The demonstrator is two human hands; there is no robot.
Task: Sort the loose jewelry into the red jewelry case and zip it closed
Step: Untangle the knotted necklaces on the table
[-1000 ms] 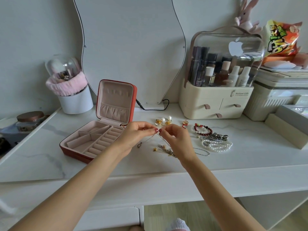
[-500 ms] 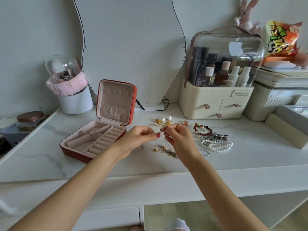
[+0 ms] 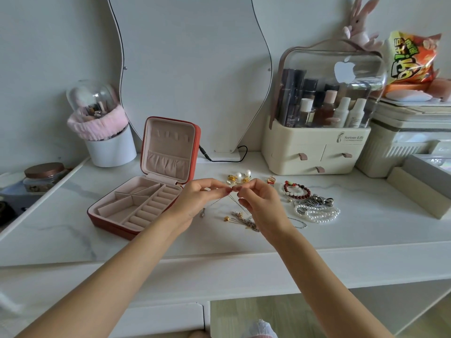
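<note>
- The left hand [image 3: 195, 201] and the right hand [image 3: 262, 206] were raised above the white desk [image 3: 61, 230], fingertips meeting at the middle, each pinching the top of a thin chain necklace [image 3: 214, 203].
- The chain hung from the pinch in two fine strands; its small pendant end lay just beside the left wrist, close to the desk surface. Whether it touched the surface could not be told.
- The red jewelry case [image 3: 136, 203] stood open at the left of the hands, lid upright, tray compartments showing pink lining. Its front corner sat well back from the desk's front edge; its right wall was near the left hand.
- Loose pieces lay on the desk to the right of the case: pearl earrings [image 3: 240, 177] behind the hands, a gold ring [image 3: 271, 179] beside them, a red bead bracelet [image 3: 296, 190], a silver chain bundle [image 3: 317, 201] and a pearl bracelet [image 3: 319, 214] touching one another.
- A tangle of gold and silver chains [image 3: 240, 219] lay below the right hand, partly hidden by it.
- Bare desk surface ran along the front edge, in front of the case and beneath both forearms.
- At the rear stood a white brush holder [image 3: 111, 148], a wavy mirror [image 3: 195, 69] and a cream cosmetics organizer [image 3: 314, 147], all against the wall.
</note>
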